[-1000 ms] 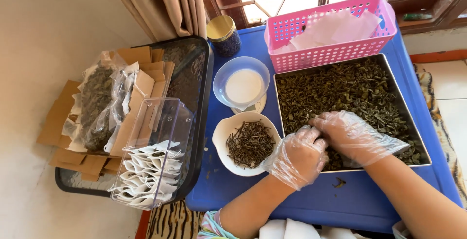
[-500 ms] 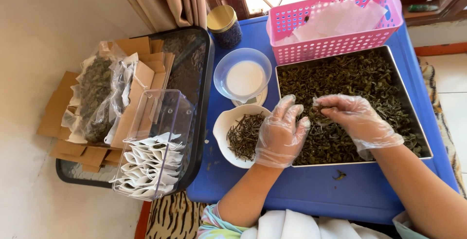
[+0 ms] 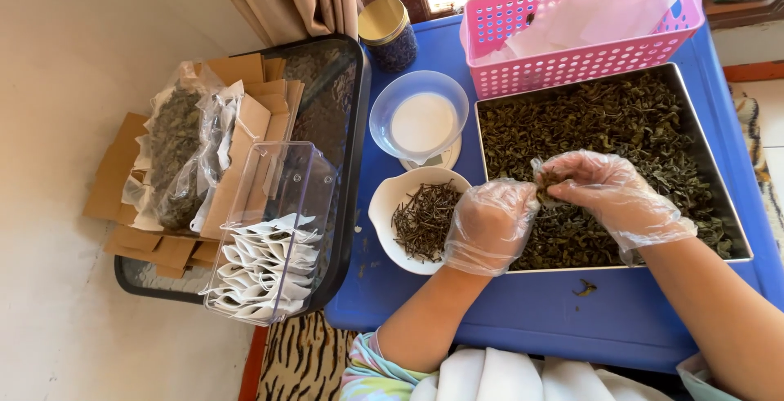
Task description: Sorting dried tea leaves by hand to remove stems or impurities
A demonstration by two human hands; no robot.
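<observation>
Nearest, the left hand curls loosely at the metal tray's left rim, beside the white bowl of stems. Farther in, the right hand pinches dried leaves above the tray: light, brittle, best taken in gentle fingertip pinches.

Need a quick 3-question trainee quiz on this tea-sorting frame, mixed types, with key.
1. True or false: both hands wear clear gloves.
2. What lies in the white bowl? A) paper sachets B) dark stems C) white powder
3. Fill in: the pink basket stands behind the metal ____.

Key:
1. True; left hand and right hand are both gloved.
2. B
3. tray, which holds the dried leaves.
</observation>
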